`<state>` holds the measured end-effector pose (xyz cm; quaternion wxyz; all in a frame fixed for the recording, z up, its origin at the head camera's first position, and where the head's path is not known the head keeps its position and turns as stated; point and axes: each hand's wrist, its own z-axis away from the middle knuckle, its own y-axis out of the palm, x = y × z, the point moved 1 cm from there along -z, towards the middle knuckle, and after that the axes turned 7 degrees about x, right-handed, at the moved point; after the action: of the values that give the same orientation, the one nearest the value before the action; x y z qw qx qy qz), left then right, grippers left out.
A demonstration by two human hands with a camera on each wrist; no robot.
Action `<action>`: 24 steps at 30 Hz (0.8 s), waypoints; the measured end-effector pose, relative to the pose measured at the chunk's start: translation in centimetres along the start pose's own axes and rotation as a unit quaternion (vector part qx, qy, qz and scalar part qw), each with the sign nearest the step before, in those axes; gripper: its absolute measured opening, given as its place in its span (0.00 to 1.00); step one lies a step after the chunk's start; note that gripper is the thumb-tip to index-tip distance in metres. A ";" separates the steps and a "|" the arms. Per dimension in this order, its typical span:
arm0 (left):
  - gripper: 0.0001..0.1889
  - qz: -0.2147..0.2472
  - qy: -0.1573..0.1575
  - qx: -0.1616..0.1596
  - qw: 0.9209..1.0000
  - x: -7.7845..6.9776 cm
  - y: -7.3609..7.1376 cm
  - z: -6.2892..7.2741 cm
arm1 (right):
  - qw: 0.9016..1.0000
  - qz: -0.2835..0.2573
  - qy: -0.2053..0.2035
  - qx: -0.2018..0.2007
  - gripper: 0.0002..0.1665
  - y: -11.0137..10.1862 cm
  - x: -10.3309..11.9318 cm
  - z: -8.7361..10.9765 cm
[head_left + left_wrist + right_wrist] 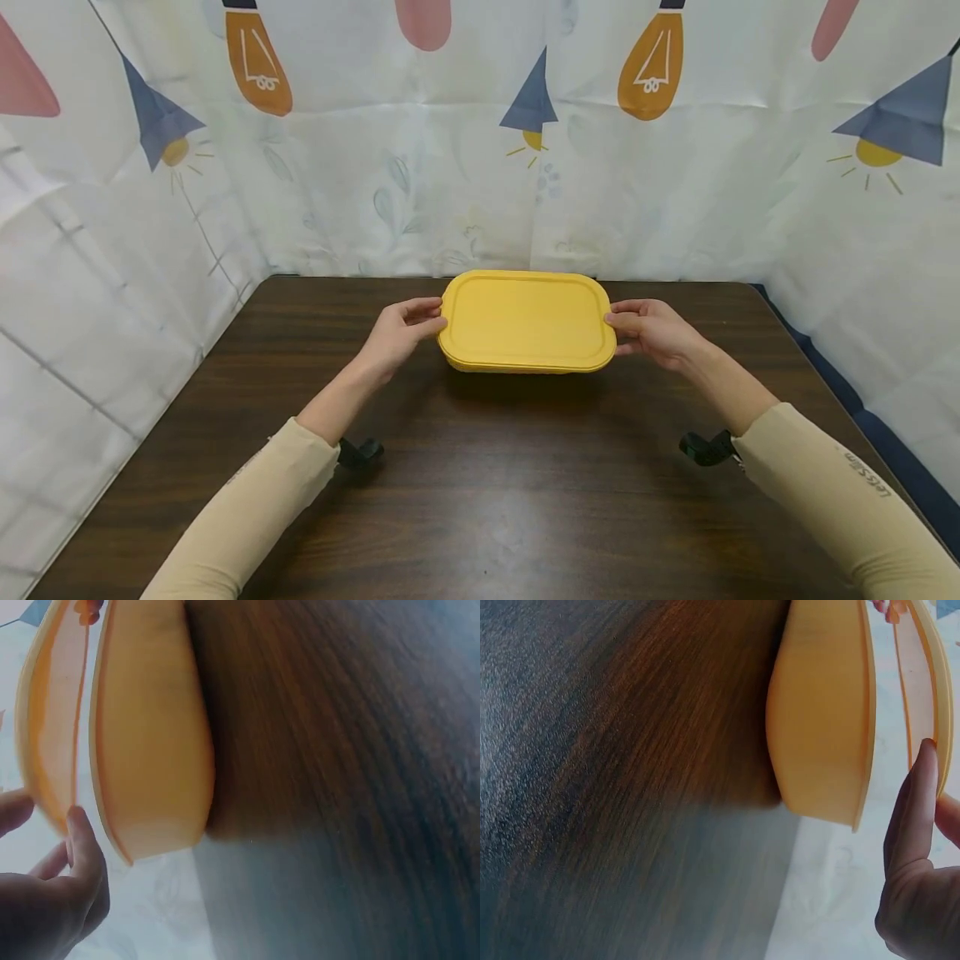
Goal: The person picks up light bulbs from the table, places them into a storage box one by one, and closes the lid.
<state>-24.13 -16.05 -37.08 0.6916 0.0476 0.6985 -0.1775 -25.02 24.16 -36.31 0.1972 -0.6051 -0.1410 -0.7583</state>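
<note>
A yellow rectangular lid (pixel 527 321) with rounded corners is held level between both hands, just above a yellow box (pixel 154 735). Both wrist views show a gap between the lid and the box's rim. At the lid's left end, my left hand (pixel 395 335) pinches the edge, thumb on top and fingers underneath. My right hand (pixel 658 333) pinches the opposite end the same way. The box stands on the table; from the head view the lid hides its opening and most of its body, so its inside cannot be seen.
A dark wood-grain table (pixel 495 483) lies under everything, its far edge just behind the box. White printed cloth (pixel 465 192) hangs behind it and along both sides. Dark devices (pixel 362 452) are strapped at both wrists, below beige sleeves.
</note>
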 end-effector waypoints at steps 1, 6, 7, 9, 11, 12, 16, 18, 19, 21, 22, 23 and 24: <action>0.27 0.006 -0.006 0.003 1.000 0.0 0.0 0.0 | 1.000 0.001 -0.001 0.001 0.35 0.0 0.0 0.0; 0.27 0.019 -0.010 0.013 1.000 -0.2 -0.2 -0.3 | 1.000 0.006 -0.003 -0.009 0.36 0.0 0.1 -0.4; 0.28 0.020 -0.009 0.014 1.000 -0.2 -0.2 -0.3 | 1.000 0.007 -0.004 -0.012 0.37 0.0 0.1 -0.6; 0.29 0.020 -0.010 0.016 1.000 -0.4 -0.3 -0.4 | 1.000 0.007 -0.001 -0.020 0.37 0.0 0.1 -0.8; 0.30 0.024 -0.016 0.018 0.999 -0.5 -0.4 -0.5 | 1.000 0.006 0.001 -0.027 0.37 0.0 0.1 -1.1; 0.31 0.026 -0.021 0.019 0.999 -0.4 -0.5 -0.6 | 1.000 0.006 0.002 -0.030 0.37 0.0 0.1 -1.2; 0.32 0.049 -0.048 0.025 0.997 -0.1 -0.8 -1.0 | 0.999 -0.002 0.004 -0.043 0.37 0.2 0.0 -1.5; 0.31 0.065 -0.060 0.025 0.996 0.1 -0.9 -1.3 | 0.999 -0.004 0.005 -0.050 0.37 0.3 0.0 -1.7; 0.30 0.073 -0.065 0.023 0.995 0.2 -1.0 -1.4 | 0.999 -0.003 0.006 -0.054 0.37 0.4 -0.1 -1.8; 0.30 0.086 -0.072 0.020 0.993 0.3 -1.0 -1.6 | 0.998 0.000 0.010 -0.062 0.36 0.4 -0.2 -2.0; 0.29 0.085 -0.073 0.018 0.994 0.4 -1.0 -1.7 | 0.998 0.004 0.012 -0.066 0.36 0.5 -0.3 -2.1; 0.29 0.083 -0.073 0.016 0.994 0.4 -1.0 -1.8 | 0.997 0.009 0.014 -0.070 0.36 0.5 -0.3 -2.2; 0.29 0.080 -0.075 0.013 0.994 0.4 -1.0 -1.9 | 0.997 0.015 0.016 -0.074 0.36 0.5 -0.4 -2.4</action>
<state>-26.22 -16.45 -37.33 0.7532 0.0989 0.6364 -0.1341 -26.75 22.68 -37.27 0.1653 -0.6083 -0.0723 -0.7729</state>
